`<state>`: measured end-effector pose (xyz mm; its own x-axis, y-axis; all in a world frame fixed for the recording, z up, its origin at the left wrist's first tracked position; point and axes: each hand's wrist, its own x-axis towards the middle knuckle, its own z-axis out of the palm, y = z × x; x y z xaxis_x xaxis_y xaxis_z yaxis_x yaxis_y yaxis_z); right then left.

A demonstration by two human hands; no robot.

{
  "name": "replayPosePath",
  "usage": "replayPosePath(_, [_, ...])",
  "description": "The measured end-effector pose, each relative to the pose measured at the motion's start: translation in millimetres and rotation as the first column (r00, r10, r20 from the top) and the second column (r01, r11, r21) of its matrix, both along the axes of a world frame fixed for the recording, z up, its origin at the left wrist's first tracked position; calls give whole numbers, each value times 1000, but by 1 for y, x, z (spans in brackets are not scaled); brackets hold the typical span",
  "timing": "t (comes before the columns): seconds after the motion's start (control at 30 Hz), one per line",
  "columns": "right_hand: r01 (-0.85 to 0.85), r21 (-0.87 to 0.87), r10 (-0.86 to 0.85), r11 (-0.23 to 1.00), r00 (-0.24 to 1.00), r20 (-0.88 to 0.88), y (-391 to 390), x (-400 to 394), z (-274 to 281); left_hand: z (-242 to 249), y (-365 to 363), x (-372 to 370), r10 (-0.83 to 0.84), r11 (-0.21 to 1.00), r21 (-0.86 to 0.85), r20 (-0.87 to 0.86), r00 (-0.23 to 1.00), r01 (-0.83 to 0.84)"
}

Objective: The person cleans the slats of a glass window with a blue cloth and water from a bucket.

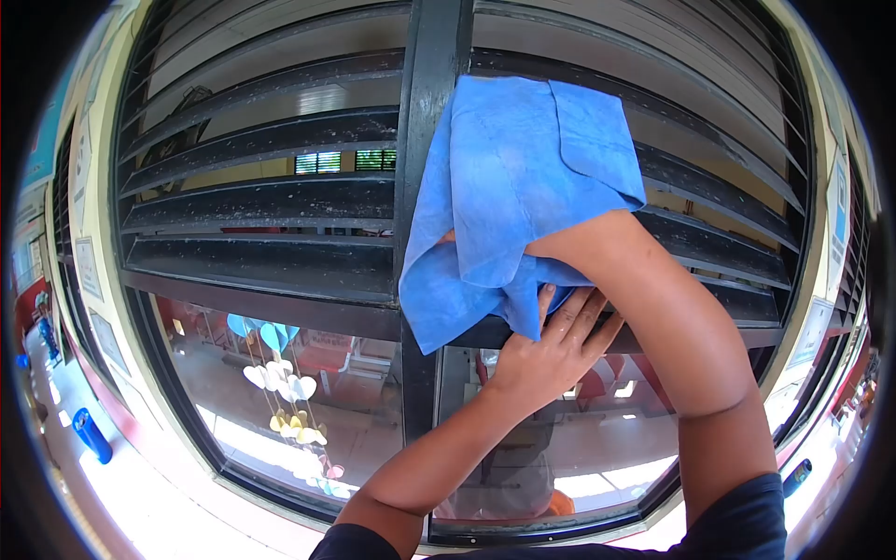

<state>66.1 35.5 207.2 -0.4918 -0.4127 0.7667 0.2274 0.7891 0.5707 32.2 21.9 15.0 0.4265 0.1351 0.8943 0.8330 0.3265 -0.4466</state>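
Note:
A blue cloth (523, 177) hangs in folds against the black louvered window (308, 201), over the upright middle post and the right-hand slats. My right hand is up under this cloth and almost wholly covered by it; only the bent right forearm shows below. Lower down, my left hand (557, 343) rests with its fingers spread at the rail under the right slats. Its fingertips reach up to the cloth's lower edge, below my right forearm. Dusty pale specks mark the slats on the left.
Below the louvers are glass panes with reflections. Strings of paper hearts (280, 381) in blue, white, yellow and pink show in the left pane. A dark post (422, 280) divides the window. At far left stands a blue cylindrical object (91, 435); papers are fixed to the side walls.

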Motion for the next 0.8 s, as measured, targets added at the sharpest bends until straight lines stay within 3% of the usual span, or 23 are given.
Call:
replayPosePath(0.17, [96,-42,-97,994,995,-25,-18,7,8,-2,-1,-3,16,1000,-10,-17,1000,-16])
replayPosePath(0.23, [46,58,-38,997,989,-142,-10,1,9,-2,-2,-4,15,1000,-7,-17,1000,-15])
replayPosePath(0.27, [-46,276,131,960,945,-300,2,-10,8,-3,-1,-4,12,1000,-7,-15,1000,-13])
replayPosePath(0.37, [-211,97,226,973,954,-196,20,-20,29,-1,-4,-3,25,999,-35,10,1000,-25])
replayPosePath(0.43, [-252,66,257,965,964,-74,13,-30,61,-4,1,-3,-12,996,-84,39,999,16])
replayPosePath(0.53, [-63,-291,101,955,988,115,-43,11,66,-3,0,1,4,995,-99,52,999,1])
replayPosePath(0.7, [-98,7,97,995,993,64,27,37,67,0,0,4,84,995,-65,35,996,-82])
replayPosePath(0.77, [-72,-31,74,997,995,64,86,66,74,-2,6,4,88,996,-31,36,995,-87])
replayPosePath(0.8, [52,-171,-51,984,999,12,95,97,69,-1,8,4,75,997,-22,28,997,-75])
